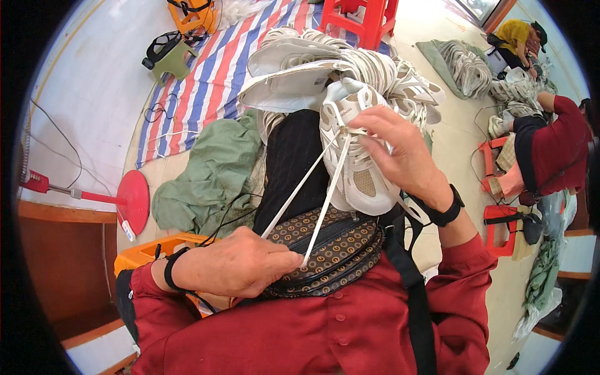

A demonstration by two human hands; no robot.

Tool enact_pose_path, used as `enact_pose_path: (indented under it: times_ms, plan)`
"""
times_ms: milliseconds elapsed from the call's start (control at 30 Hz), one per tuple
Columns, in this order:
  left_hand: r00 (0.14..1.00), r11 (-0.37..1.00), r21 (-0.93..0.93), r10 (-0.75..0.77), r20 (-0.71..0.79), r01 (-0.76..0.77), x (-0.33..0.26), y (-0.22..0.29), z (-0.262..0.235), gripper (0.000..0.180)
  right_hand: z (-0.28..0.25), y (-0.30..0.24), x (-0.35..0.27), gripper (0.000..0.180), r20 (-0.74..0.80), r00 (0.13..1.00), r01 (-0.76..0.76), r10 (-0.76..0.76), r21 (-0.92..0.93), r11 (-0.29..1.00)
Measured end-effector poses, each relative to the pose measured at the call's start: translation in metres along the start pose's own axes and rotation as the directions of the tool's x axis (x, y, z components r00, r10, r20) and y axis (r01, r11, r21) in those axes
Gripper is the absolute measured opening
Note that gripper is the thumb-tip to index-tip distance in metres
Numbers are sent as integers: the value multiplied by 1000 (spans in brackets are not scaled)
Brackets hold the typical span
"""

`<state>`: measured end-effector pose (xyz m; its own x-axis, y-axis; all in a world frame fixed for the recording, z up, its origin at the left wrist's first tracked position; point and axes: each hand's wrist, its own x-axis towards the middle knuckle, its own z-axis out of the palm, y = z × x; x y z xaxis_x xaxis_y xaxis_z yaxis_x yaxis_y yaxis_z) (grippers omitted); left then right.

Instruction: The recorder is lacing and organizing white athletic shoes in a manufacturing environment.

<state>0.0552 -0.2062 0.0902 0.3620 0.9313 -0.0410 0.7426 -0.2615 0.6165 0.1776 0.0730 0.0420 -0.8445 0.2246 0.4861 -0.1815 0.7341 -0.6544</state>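
A beige and white sneaker (367, 182) rests on my lap, its toe pointing toward me. Two strands of white shoelace (332, 190) run taut from its eyelets down to my left hand (240, 262), whose closed fingers grip them above a brown patterned waist bag (325, 244). Over the upper eyelets, the thumb and fingers of my right hand (400, 150) pinch the lace close to the shoe. Behind the sneaker lies a stacked row of similar white and beige shoe uppers (369, 67); its lower part is hidden.
A striped sheet (212, 81) and a green cloth (209, 175) lie on the floor to the left, near a red round stand base (133, 203). Ahead stands a red stool (369, 28). Two people sit at right, near more shoe uppers (465, 69).
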Motion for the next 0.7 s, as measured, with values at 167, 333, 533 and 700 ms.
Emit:
enact_pose_path:
  times_ms: [167,333,533,700]
  plan:
    - [981,895,-417,-192,-35,160,-3,9,-1,25,26,-9,11,17,279,935,327,-219,-438,838]
    - [965,923,-304,-260,-48,233,-5,14,-4,22,35,-15,41,10,489,866,392,-107,-529,753]
    - [984,875,-466,-171,-54,127,-6,12,0,17,66,-106,-6,25,327,717,600,-616,160,784]
    - [892,701,-638,-450,-48,319,-44,-13,-10,17,41,-45,13,42,174,949,241,-263,136,961]
